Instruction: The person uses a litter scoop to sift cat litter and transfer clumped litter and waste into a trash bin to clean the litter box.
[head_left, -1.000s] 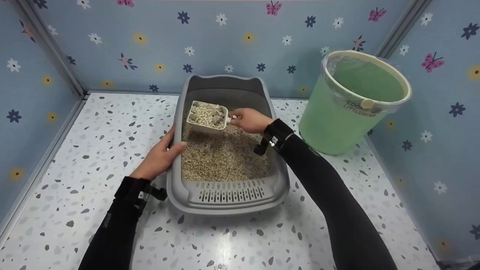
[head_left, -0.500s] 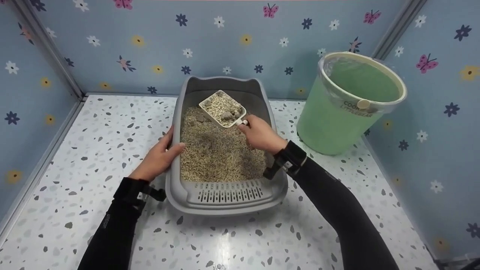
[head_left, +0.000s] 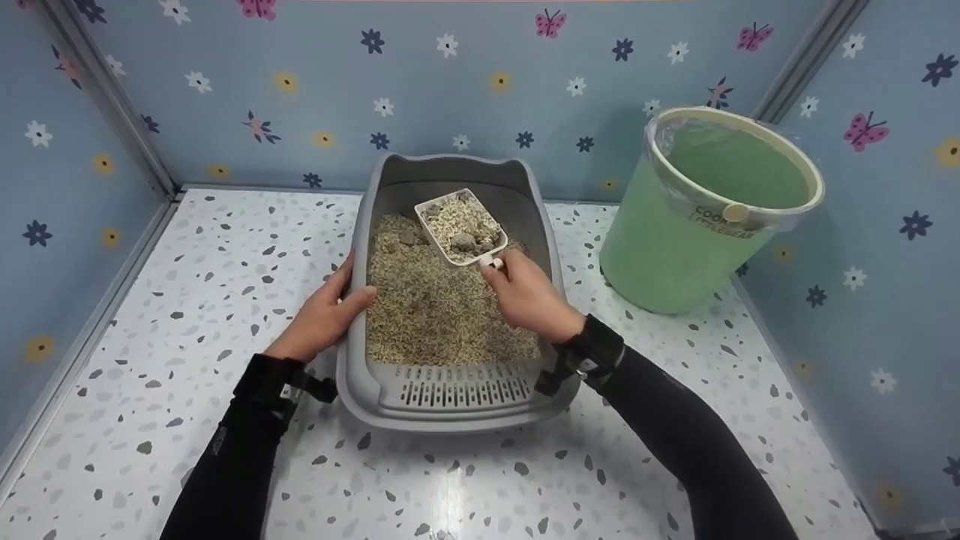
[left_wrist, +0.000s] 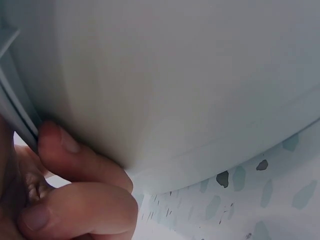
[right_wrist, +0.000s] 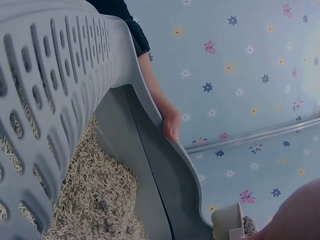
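A grey litter box [head_left: 457, 421] stands on the floor, holding pellet litter [head_left: 435, 315]. My left hand [head_left: 319, 319] grips its left rim, thumb over the top; in the left wrist view curled fingers [left_wrist: 95, 200] lie against the outer wall. My right hand [head_left: 532, 296] pinches the short handle of a white litter scoop [head_left: 490, 261] held above the litter toward the back of the box. Pale pellets fill the scoop, with grey-brown clumps [head_left: 463, 242] near its handle end. The right wrist view shows only a corner of the scoop [right_wrist: 227, 221].
A green bin [head_left: 660, 255] with a clear liner stands to the right of the box. Blue flowered walls [head_left: 420, 67] enclose the speckled floor [head_left: 225, 285] at the back and sides. The front of the box has a slotted ledge [head_left: 465, 388].
My right hand has drawn the scoop right and a little toward me, turning it so its handle points nearer to me. The left hand keeps its grip on the rim.
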